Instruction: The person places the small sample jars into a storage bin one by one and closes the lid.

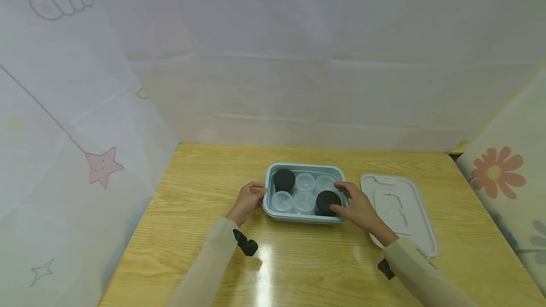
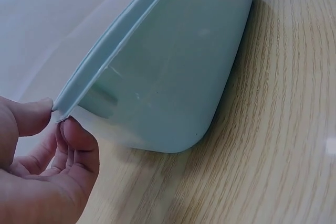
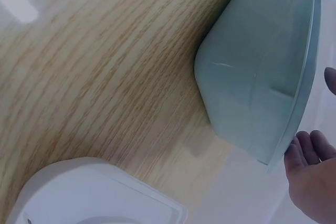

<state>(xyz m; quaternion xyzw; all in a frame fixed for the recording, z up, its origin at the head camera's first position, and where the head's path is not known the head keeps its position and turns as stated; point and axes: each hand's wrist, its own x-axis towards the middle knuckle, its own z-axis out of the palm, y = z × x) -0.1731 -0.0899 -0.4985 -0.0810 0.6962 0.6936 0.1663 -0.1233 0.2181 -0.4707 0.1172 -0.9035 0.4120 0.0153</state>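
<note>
A pale blue-green plastic box (image 1: 304, 219) sits on the table, holding several clear round cups (image 1: 304, 203) and two black round containers, one at the back left (image 1: 284, 180) and one at the front right (image 1: 327, 203). My left hand (image 1: 250, 199) pinches the box's left rim, thumb above and curled fingers beneath, as the left wrist view shows. Over the box's right end, my right hand (image 1: 358, 206) has thumb and fingers spread apart. Its thumb is right at the front-right black container, its fingers by the rim. In the right wrist view the box wall (image 3: 252, 72) hides the contents.
A white lid (image 1: 401, 210) lies on the wooden table (image 1: 204, 174) to the right of the box, partly beneath the right forearm in the head view. Pale printed cloth (image 1: 298, 94) hangs behind the table and along both sides.
</note>
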